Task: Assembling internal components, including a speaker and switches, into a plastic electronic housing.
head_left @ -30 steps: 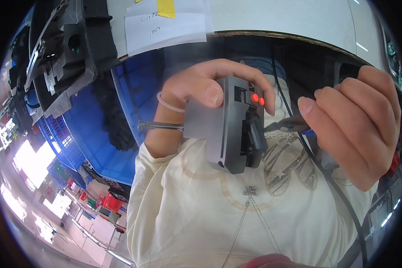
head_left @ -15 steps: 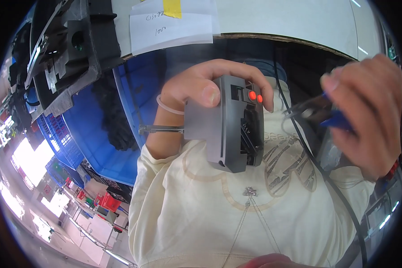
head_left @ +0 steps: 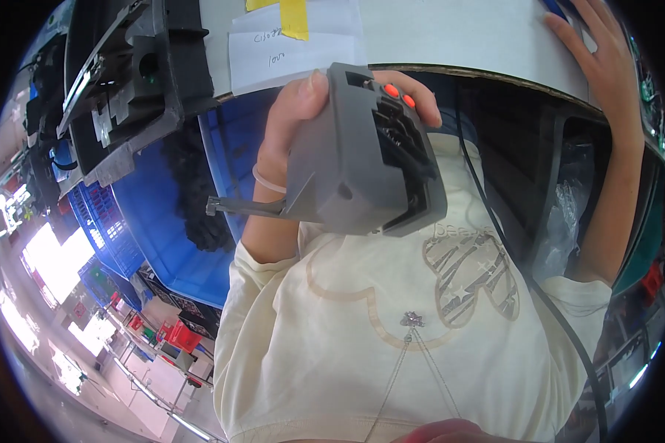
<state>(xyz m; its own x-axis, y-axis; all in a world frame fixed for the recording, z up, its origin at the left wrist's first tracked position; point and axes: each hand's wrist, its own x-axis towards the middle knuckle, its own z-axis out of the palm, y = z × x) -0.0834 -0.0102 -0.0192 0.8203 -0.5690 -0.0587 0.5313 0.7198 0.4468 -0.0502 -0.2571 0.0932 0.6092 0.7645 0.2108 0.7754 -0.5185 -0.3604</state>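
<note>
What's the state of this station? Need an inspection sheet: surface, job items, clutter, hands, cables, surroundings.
Surface: white table; paper sheet with yellow tape.
Job items: grey housing, two orange-red spots on top, thin grey arm sticking out leftward; blue item, cut off by the frame.
Clutter: dark moulded parts at upper left; clear plastic bag at right.
Hands: left hand grips the housing; right hand beside the blue item, grip unclear.
Cables: one dark cable passing the shirt's right side; ends not traceable.
Surroundings: blue tub, bright windows.
</note>
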